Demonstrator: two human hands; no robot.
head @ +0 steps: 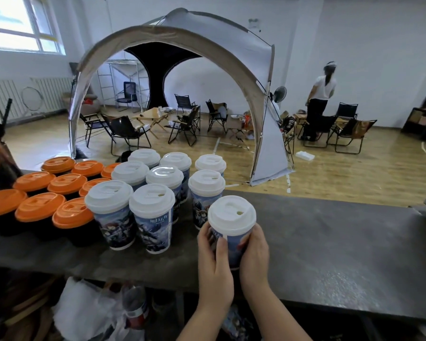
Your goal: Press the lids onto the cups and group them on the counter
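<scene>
Tent (172, 60), folding chairs (128, 131), wooden floor (354, 173)

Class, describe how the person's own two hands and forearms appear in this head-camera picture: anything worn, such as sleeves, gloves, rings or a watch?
Both hands are bare: the left hand and right hand show no gloves, and I see no rings. The forearms are bare to the bottom edge, with no sleeve, watch or bracelet in view.

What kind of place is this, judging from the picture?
Probably a drinks counter in a large indoor hall set up like a campsite: lidded cups in rows, a dome tent and folding chairs on a wooden floor.
</scene>
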